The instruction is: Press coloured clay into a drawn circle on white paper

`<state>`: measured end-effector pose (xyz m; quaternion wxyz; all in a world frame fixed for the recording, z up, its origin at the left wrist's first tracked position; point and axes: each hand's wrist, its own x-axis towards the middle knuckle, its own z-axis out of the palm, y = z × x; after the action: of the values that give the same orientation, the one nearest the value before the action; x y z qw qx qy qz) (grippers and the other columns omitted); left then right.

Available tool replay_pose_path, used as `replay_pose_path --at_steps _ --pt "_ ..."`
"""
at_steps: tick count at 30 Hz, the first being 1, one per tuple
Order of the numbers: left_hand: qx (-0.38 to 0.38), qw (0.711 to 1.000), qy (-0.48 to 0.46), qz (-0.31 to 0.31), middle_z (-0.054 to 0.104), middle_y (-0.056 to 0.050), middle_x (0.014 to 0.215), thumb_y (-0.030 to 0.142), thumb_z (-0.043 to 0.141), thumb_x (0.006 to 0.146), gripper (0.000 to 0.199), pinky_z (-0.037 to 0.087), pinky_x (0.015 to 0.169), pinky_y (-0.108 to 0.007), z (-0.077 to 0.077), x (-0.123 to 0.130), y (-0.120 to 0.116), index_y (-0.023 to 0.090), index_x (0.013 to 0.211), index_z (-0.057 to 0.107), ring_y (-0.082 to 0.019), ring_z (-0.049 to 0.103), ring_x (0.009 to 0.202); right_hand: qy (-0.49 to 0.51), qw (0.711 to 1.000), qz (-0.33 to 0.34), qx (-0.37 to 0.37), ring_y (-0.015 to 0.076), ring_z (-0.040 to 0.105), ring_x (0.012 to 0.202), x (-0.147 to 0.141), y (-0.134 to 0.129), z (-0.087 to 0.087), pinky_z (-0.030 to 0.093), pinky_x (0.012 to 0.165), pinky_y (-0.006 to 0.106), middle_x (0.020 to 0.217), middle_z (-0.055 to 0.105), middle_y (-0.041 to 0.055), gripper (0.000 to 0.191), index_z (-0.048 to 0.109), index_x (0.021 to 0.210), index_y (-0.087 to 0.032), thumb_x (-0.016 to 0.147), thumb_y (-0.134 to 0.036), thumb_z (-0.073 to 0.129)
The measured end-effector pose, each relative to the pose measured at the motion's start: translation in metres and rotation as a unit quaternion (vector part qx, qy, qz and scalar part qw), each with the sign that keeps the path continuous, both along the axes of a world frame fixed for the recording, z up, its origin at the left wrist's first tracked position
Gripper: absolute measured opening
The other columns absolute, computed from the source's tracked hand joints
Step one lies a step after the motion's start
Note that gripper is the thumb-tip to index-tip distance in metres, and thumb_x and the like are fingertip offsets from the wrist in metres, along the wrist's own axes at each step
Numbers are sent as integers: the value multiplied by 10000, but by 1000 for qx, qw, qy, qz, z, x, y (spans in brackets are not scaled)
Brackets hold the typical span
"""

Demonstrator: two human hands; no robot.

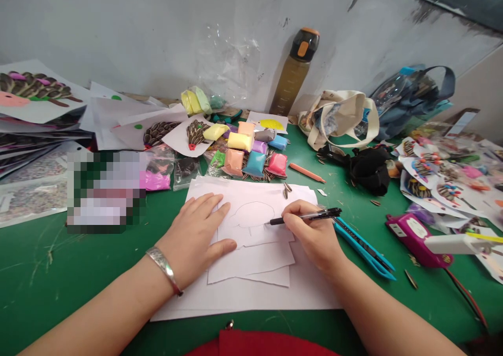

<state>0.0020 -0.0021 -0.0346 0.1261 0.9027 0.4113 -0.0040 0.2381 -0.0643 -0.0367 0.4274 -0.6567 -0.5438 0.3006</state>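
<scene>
A black pen [310, 216] is gripped in my right hand [314, 235], its tip touching a sheet of white paper [231, 261]. On that paper is a thin outline drawing [254, 214], a rounded body with short leg lines. My left hand [204, 227] lies flat on the paper's left side, fingers spread, with a silver bracelet [165, 269] on the wrist. More white sheets lie underneath. Two sunflower seeds [287, 189] rest at the top of the paper. Just right of my right hand is a blue utility knife [365, 248].
Colourful clay packets [254, 163] and an orange crayon-like stick [307, 173] lie beyond the paper. A water bottle [293, 78] stands by the wall, beside a cloth bag [341, 117]. Seed-covered pictures [35, 91] are piled left; a magenta device [418, 240] sits right.
</scene>
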Motion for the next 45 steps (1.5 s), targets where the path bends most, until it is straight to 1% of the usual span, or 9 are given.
replay_pose_path --at_steps 9,19,26,32,36,40,45 --pt "2 1000 0 -2 407 -150 1448 523 542 814 648 257 1101 -517 -1 -1 0 145 1337 491 -325 321 1341 2 1000 12 -2 114 466 573 1 -2 0 361 534 226 571 525 -32 143 566 601 -181 728 -144 511" --pt "13 999 -32 -6 437 -157 1424 521 561 805 634 278 1087 -515 -3 -2 0 144 1312 511 -343 354 1319 5 1000 28 -8 123 454 564 0 -2 2 353 528 239 558 512 -26 136 565 590 -183 713 -157 513" --pt "10 999 -30 -5 437 -154 1424 515 563 804 632 270 1093 -514 -2 -2 0 144 1313 508 -336 349 1324 1 1000 2 -3 123 472 588 -1 -1 2 372 550 235 583 532 -25 135 573 611 -184 730 -162 514" --pt "13 1000 -18 -4 428 -155 1432 515 556 807 631 278 1087 -515 -2 -2 -1 149 1317 503 -332 345 1326 10 1000 21 -11 122 456 567 0 0 0 358 533 237 561 512 -29 138 564 599 -183 726 -157 518" --pt "12 1000 -18 -5 426 -152 1435 521 550 809 629 281 1085 -516 -2 -2 0 157 1319 497 -331 345 1328 11 1000 9 -4 126 462 579 1 -1 0 363 544 242 577 519 -27 140 567 610 -186 738 -163 515" --pt "11 1000 -23 -1 431 -151 1431 513 559 804 625 278 1090 -513 -1 -1 0 155 1314 503 -333 346 1329 13 1000 19 -10 124 456 573 0 -1 0 357 537 241 567 510 -28 140 568 603 -186 732 -163 520" --pt "8 1000 -25 -1 438 -152 1426 506 565 804 620 285 1086 -524 -1 -2 -1 154 1311 508 -338 349 1326 15 1000 11 -8 127 460 569 0 -1 0 354 531 246 571 515 -26 142 573 604 -185 736 -170 522"
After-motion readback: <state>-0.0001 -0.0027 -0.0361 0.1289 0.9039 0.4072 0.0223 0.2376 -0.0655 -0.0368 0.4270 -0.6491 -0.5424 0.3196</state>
